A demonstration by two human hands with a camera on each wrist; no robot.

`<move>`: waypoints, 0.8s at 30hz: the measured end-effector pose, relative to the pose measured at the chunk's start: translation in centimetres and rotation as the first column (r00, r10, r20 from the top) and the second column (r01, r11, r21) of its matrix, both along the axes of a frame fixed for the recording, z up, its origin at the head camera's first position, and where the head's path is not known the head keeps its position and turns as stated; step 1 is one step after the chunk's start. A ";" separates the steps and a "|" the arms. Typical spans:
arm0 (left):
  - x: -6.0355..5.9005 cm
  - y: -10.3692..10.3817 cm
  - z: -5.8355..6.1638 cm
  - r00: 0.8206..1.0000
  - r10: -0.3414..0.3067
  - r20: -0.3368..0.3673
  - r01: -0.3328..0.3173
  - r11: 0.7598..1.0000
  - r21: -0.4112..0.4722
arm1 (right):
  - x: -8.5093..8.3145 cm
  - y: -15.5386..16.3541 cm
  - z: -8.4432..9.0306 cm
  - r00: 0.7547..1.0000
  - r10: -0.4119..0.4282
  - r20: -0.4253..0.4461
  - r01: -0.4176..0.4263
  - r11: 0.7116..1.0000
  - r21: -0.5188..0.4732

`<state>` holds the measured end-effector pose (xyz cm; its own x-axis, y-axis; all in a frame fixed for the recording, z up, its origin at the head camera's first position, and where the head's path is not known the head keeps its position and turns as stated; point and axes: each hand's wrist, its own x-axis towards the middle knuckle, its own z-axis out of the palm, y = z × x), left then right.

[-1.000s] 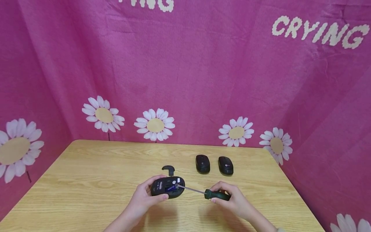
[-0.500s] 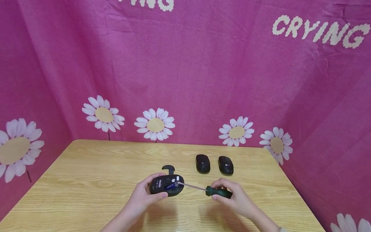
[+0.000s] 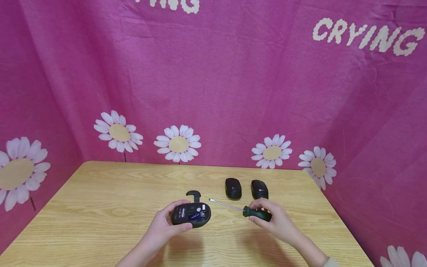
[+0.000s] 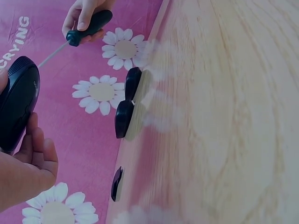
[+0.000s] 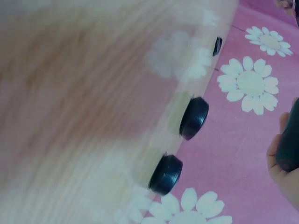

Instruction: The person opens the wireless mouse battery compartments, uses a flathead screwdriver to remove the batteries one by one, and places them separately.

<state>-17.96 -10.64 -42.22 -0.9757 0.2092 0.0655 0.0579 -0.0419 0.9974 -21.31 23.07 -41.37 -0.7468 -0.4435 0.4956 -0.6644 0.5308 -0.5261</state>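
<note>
Mouse (image 3: 191, 214) sits belly-up just above the table (image 3: 100, 207), cradled in the left hand (image 3: 163, 228); right hand (image 3: 278, 222) grips the screwdriver (image 3: 245, 211), tip lifted clear. Best steady the shell before prying.

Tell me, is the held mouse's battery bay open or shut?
Open: the mouse lies belly-up in the left hand, blue battery exposed, cover off.

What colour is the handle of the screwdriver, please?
Dark green, nearly black; the screwdriver handle shows best in the head view.
</note>
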 end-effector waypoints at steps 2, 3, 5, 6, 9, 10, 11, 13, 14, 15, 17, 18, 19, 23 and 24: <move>0.0 -0.1 0.0 1.000 0.002 -0.003 -0.002 1.000 -0.008 | -0.3 0.3 0.0 1.000 -0.016 -0.023 0.017 1.000 0.010; 0.0 -0.1 0.0 1.000 0.001 -0.004 -0.001 1.000 -0.008 | -0.5 0.4 0.0 0.999 -0.028 -0.033 0.029 0.999 0.014; 0.0 -0.2 0.0 1.000 0.003 -0.005 -0.003 1.000 -0.010 | -0.8 0.7 -0.1 0.998 -0.055 -0.042 0.056 0.998 0.022; 0.0 -0.2 -0.1 1.000 0.005 -0.005 -0.005 1.000 -0.011 | -0.9 0.8 -0.1 0.997 -0.068 -0.046 0.070 0.997 0.026; 0.0 -0.3 -0.1 1.000 0.011 -0.006 -0.011 1.000 -0.020 | -1.2 1.2 -0.4 0.994 -0.096 -0.061 0.098 0.994 0.043; 0.1 -0.3 -0.2 1.000 0.013 -0.003 -0.013 1.000 -0.026 | -1.3 1.3 -0.5 0.992 -0.102 -0.067 0.106 0.993 0.052; 0.1 -0.3 -0.2 1.000 0.013 -0.001 -0.013 0.999 -0.030 | -1.4 1.4 -0.6 0.991 -0.109 -0.074 0.113 0.992 0.060; 0.2 -0.4 -0.2 1.000 0.010 -0.010 -0.010 0.999 -0.039 | -1.6 1.6 -0.9 0.988 -0.124 -0.086 0.131 0.988 0.081; 0.2 -0.4 -0.2 1.000 0.009 -0.016 -0.010 0.999 -0.042 | -1.7 1.7 -1.0 0.987 -0.135 -0.092 0.144 0.985 0.095; 0.2 -0.5 -0.2 1.000 0.008 -0.024 -0.010 0.999 -0.047 | -1.8 1.8 -1.1 0.985 -0.146 -0.093 0.156 0.982 0.108; 0.2 -0.5 -0.3 0.999 0.011 -0.038 -0.013 0.998 -0.059 | -2.0 2.0 -1.3 0.982 -0.164 -0.090 0.175 0.976 0.130; 0.2 -0.5 -0.3 0.999 0.015 -0.045 -0.018 0.997 -0.068 | -2.1 2.1 -1.3 0.981 -0.172 -0.091 0.184 0.973 0.141; 0.1 -0.6 -0.3 0.998 0.016 -0.056 -0.021 0.997 -0.074 | -2.2 2.2 -1.4 0.980 -0.179 -0.089 0.191 0.970 0.152; 0.1 -0.7 -0.4 0.997 0.024 -0.079 -0.030 0.996 -0.083 | -2.6 2.7 -1.6 0.976 -0.199 -0.086 0.212 0.960 0.184; 0.1 -0.7 -0.4 0.997 0.025 -0.073 -0.031 0.996 -0.083 | -2.7 2.8 -1.6 0.974 -0.207 -0.088 0.220 0.957 0.191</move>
